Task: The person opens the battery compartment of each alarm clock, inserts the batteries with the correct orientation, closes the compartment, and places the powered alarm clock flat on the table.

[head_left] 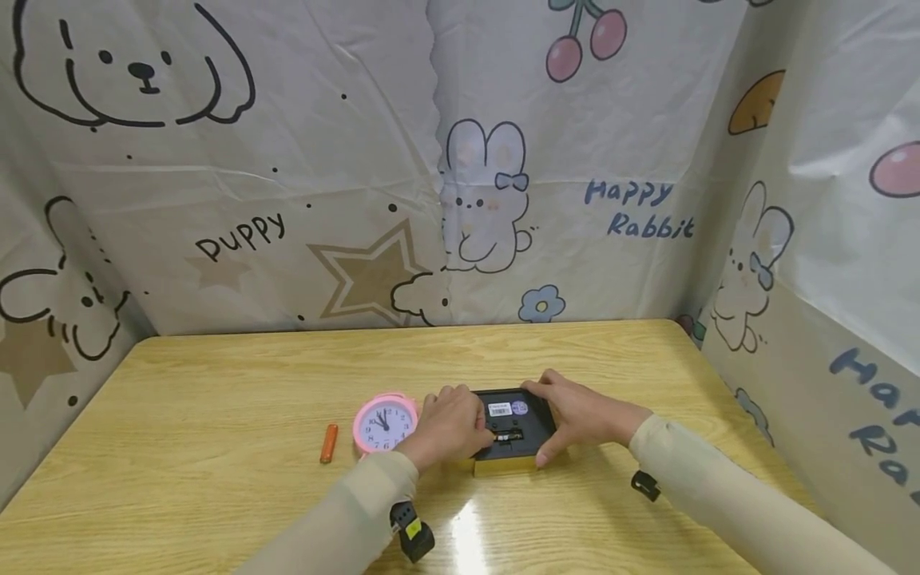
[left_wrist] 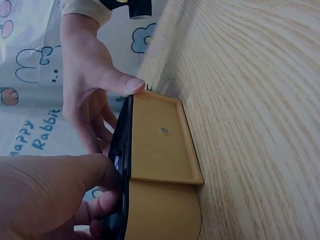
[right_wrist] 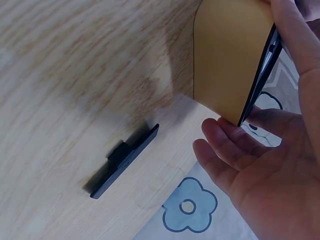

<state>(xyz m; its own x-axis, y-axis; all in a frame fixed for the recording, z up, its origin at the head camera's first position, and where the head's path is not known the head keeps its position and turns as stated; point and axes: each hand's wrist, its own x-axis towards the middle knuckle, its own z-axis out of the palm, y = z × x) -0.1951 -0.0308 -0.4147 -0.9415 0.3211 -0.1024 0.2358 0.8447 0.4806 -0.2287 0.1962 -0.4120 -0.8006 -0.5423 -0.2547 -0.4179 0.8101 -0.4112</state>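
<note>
A box-like device with a black back point(head_left: 535, 419) and gold sides point(left_wrist: 160, 135) lies on the table, back upward. In a slot in that back sits a small battery point(head_left: 510, 436), dark with a gold-coloured part. My left hand point(head_left: 451, 423) reaches over the device's left side, its thumb and index finger pinching at the battery's left end; the device's edge hides those fingertips in the left wrist view. With thumb and fingers spread across two corners, my right hand point(head_left: 585, 414) grips the device's right side.
A pink round clock point(head_left: 384, 423) lies face up just left of my left hand, partly covered by it. Further left is an orange battery point(head_left: 329, 443). The right wrist view shows a flat black cover piece point(right_wrist: 125, 162) on the table. Printed cloth point(head_left: 345, 160) walls the table's back and sides.
</note>
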